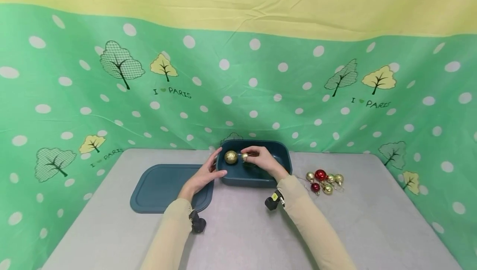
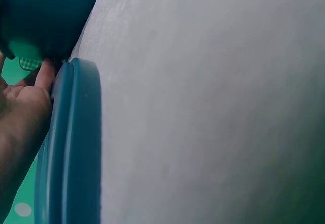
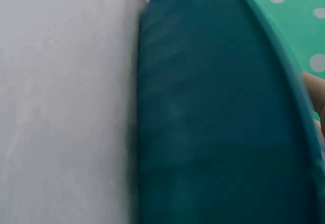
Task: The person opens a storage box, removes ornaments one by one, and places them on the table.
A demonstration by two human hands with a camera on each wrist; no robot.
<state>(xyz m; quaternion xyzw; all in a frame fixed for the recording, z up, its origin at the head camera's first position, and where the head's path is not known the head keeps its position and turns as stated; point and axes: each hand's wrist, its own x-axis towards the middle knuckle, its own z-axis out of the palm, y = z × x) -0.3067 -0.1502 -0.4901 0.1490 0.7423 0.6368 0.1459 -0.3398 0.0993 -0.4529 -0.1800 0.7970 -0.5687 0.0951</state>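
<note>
A dark teal box [image 1: 247, 182] stands near the back of the table. Inside, toward its left end, lies a large glittery gold Christmas ball [image 1: 231, 157]. My right hand [image 1: 266, 161] reaches over the front rim and pinches a small gold Christmas ball [image 1: 244, 157] between thumb and fingers, just right of the large one. My left hand [image 1: 204, 174] rests against the box's left end, fingers fairly straight along that side and thumb at the front corner. In the right wrist view the box wall [image 3: 213, 107] hides most of the right hand and the ball.
A flat teal lid [image 1: 164, 187] lies left of the box, partly under my left forearm. Right of the box is a cluster of small ornaments, with a red ball [image 1: 320, 174], a darker red ball [image 1: 315, 187] and several gold ones [image 1: 328, 189]. A green curtain [image 1: 253, 96] hangs behind.
</note>
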